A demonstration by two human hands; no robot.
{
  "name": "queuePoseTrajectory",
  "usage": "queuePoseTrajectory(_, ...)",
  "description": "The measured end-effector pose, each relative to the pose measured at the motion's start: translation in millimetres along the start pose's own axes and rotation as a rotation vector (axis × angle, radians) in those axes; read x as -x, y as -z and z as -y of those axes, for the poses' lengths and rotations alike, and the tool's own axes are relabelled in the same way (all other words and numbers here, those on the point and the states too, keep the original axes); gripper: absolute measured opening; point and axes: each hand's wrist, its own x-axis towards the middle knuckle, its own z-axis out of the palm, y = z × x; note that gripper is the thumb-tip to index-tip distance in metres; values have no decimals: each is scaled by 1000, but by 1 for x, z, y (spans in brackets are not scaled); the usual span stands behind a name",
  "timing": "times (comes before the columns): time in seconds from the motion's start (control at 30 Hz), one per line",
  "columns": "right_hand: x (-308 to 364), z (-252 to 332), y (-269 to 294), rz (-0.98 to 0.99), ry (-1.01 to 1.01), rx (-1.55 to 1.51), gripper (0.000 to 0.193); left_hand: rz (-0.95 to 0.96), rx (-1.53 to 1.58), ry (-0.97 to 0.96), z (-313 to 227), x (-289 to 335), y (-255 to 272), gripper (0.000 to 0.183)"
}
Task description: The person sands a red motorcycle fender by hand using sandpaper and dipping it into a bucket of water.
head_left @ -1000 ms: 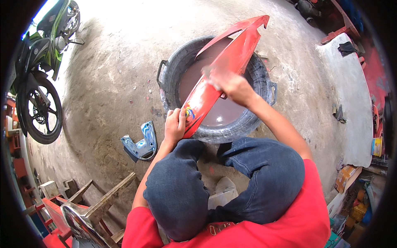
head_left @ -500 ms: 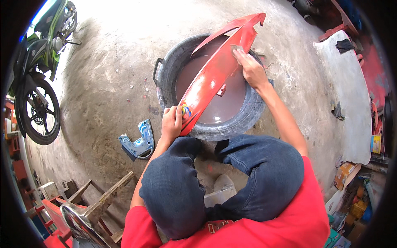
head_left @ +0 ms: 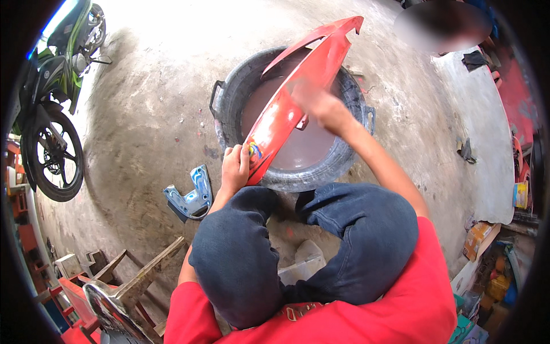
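A long red motorcycle body panel (head_left: 279, 117), glossy with a forked far end, lies slantwise over a round black tub (head_left: 233, 123) of murky, pinkish-grey water (head_left: 303, 150). My left hand (head_left: 235, 167) is closed round its near end, beside a small blue and yellow sticker (head_left: 254, 150). On the panel's middle rests my right hand (head_left: 321, 106), smeared by motion, so its fingers and anything beneath them cannot be made out. The tub stands on the concrete floor in front of my knees.
A blue and white patterned plastic part (head_left: 193, 194) lies left of the tub. A wooden frame (head_left: 146, 272) stands lower left, and a motorcycle (head_left: 57, 137) is parked farther left. At right are a grey sheet (head_left: 487, 132) and piled boxes (head_left: 480, 241). A blurred patch covers the top right.
My right hand has slid down along the panel, toward me and to the left. The panel has shifted slightly left, with my left hand still at its near end.
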Motion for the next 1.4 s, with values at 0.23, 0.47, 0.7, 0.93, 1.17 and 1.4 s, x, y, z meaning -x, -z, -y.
queuePoseTrajectory(0.23, -6, 62, 0, 33, 101, -163, 46, -33, -6, -2, 6, 1, 5, 32)
queuePoseTrajectory(0.47, 7, 38, -7, -75, -16, -44, 43, -20, 19, -22, 0, -4, -10, 35)
queuePoseTrajectory(0.7, 3, 28, 12, -46, -208, 12, 43, -28, 24, -22, -4, -6, -7, 35)
queuePoseTrajectory(0.93, 3, 32, 18, 9, -95, 124, 47, 8, 31, -25, 6, 0, -7, 33)
queuePoseTrajectory(1.17, 15, 88, 0, -33, 163, 50, 46, -56, 16, -31, 6, 3, 4, 32)
queuePoseTrajectory(1.4, 22, 83, 11, -8, 125, 54, 47, -49, 45, -20, 0, -1, -5, 33)
